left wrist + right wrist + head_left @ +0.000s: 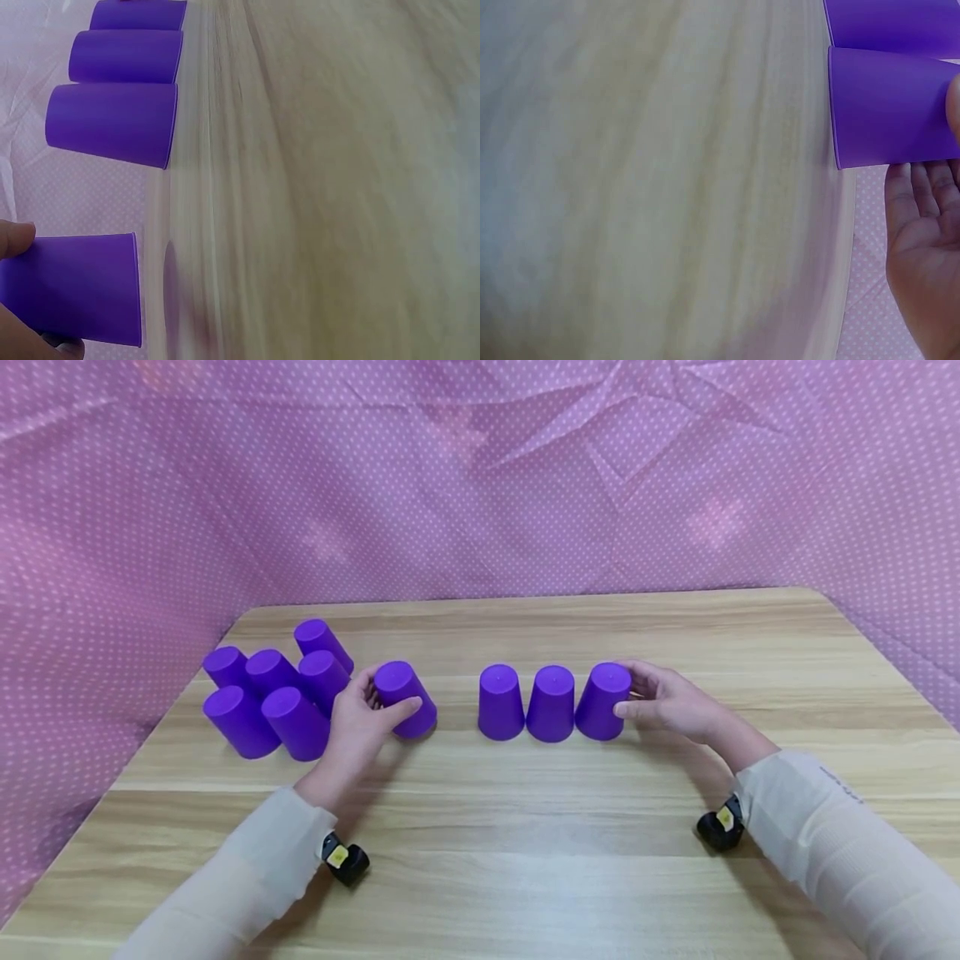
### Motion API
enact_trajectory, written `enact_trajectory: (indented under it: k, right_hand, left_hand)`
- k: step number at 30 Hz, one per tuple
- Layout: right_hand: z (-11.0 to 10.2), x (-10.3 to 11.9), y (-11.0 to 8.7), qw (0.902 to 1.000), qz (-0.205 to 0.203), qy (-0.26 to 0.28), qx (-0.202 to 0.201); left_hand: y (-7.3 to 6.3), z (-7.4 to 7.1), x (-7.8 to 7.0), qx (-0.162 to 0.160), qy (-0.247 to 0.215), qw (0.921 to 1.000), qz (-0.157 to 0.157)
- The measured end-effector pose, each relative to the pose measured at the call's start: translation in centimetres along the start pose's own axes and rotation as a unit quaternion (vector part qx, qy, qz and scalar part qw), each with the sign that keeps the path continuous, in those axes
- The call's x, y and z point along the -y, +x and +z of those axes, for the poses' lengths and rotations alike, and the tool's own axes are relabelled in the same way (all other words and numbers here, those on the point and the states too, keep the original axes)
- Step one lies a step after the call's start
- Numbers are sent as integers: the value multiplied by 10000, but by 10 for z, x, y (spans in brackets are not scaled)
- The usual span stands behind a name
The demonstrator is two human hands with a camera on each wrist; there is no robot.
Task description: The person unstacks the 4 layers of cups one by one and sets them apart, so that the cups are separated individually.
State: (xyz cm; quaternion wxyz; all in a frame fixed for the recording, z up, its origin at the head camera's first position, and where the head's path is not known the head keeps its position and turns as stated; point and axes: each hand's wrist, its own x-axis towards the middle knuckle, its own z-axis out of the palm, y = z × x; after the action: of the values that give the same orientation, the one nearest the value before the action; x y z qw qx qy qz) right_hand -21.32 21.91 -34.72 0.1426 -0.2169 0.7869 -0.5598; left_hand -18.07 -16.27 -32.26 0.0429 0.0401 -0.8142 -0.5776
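Observation:
My left hand (358,714) holds an upside-down purple plastic cup (405,693), thumb in front and fingers behind. In the left wrist view this cup (75,289) has its rim slightly off the table, with a shadow under it. To its right, three upside-down purple cups stand in a row: a left cup (501,703), a middle cup (551,703) and a right cup (602,700). My right hand (671,702) grips the right cup, its thumb on the near side. The right wrist view shows the fingers against that cup's side (892,109).
At the left of the wooden table (525,860) several more upside-down purple cups stand clustered, among them a front cup (243,727) and a back cup (324,645). A pink dotted cloth (480,485) hangs behind the table. Small black cameras (347,860) are strapped to both wrists.

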Motion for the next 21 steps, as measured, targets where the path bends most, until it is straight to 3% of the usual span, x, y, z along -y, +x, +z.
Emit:
enact_trajectory:
  k: [21]
  right_hand:
    - [0, 1, 0, 9999, 128, 10, -25]
  left_hand:
    - [-4, -20, 5, -345, 181, 9991, -137]
